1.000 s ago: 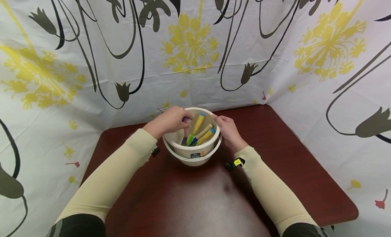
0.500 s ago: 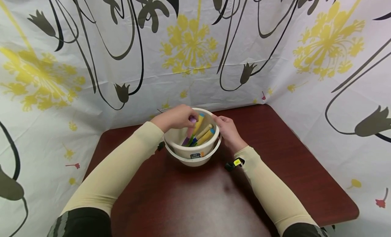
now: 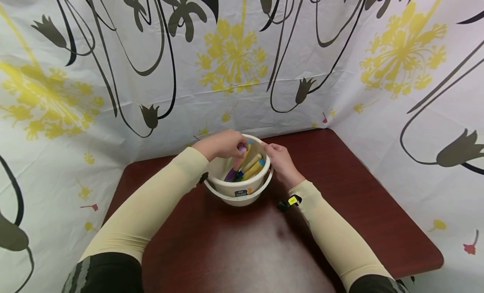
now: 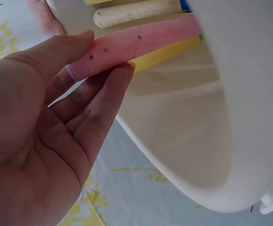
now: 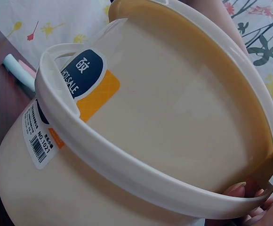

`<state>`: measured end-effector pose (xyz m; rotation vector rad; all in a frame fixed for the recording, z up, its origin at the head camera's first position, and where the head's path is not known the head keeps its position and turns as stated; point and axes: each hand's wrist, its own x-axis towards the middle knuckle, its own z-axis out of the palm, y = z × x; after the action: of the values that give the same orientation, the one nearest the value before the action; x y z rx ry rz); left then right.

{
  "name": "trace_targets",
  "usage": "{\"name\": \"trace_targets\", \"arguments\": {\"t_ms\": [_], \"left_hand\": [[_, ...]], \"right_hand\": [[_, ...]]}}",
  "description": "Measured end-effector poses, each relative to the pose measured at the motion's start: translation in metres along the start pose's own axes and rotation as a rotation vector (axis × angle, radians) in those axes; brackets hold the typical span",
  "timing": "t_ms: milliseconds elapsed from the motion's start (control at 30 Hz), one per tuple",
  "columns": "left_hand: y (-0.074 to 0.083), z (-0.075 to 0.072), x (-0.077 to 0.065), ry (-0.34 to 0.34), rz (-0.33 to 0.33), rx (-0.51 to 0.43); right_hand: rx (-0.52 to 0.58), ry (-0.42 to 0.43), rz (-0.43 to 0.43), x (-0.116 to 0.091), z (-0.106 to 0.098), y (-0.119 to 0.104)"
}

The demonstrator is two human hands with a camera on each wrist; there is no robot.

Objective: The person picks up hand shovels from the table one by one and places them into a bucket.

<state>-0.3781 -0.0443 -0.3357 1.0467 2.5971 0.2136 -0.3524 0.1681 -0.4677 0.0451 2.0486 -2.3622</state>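
Observation:
In the head view, my left hand (image 3: 228, 143) reaches over a cream plastic tub (image 3: 219, 184) and pinches the top of a pink-handled tool (image 4: 136, 47), thumb on one side and fingertips on the other. The tool's lower end, purple in the head view (image 3: 230, 175), stays inside the tub; its kind is unclear. Beside it lean a yellow handle (image 3: 252, 170) with a blue tip and a pale wooden handle (image 4: 136, 14). My right hand (image 3: 280, 160) grips the tubs' right rim, fingertips between the inner tub and a second cream tub (image 3: 238, 202) nested under it.
The tubs stand near the back of a dark red table (image 3: 234, 251), close to a patterned cloth wall (image 3: 211, 104). Past the tubs, the right wrist view shows a pale blue rod (image 5: 18, 70) and a pink one. Labels are stuck on both tubs.
My left hand has shifted slightly right, swinging the pink-handled tool's top the same way over the yellow handles. My right hand stays on the rim.

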Motion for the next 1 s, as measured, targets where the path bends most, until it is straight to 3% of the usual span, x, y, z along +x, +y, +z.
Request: {"name": "trace_targets", "arguments": {"t_ms": [600, 800, 1000], "left_hand": [[0.005, 0.007, 0.011, -0.020, 0.008, 0.027], [0.002, 0.006, 0.008, -0.019, -0.006, -0.015], [-0.004, -0.001, -0.004, 0.022, -0.043, -0.081]], "right_hand": [[0.018, -0.007, -0.001, 0.001, 0.001, 0.001], [0.013, -0.006, -0.001, 0.000, 0.001, 0.000], [0.004, 0.004, 0.002, 0.001, 0.001, 0.000]]}}
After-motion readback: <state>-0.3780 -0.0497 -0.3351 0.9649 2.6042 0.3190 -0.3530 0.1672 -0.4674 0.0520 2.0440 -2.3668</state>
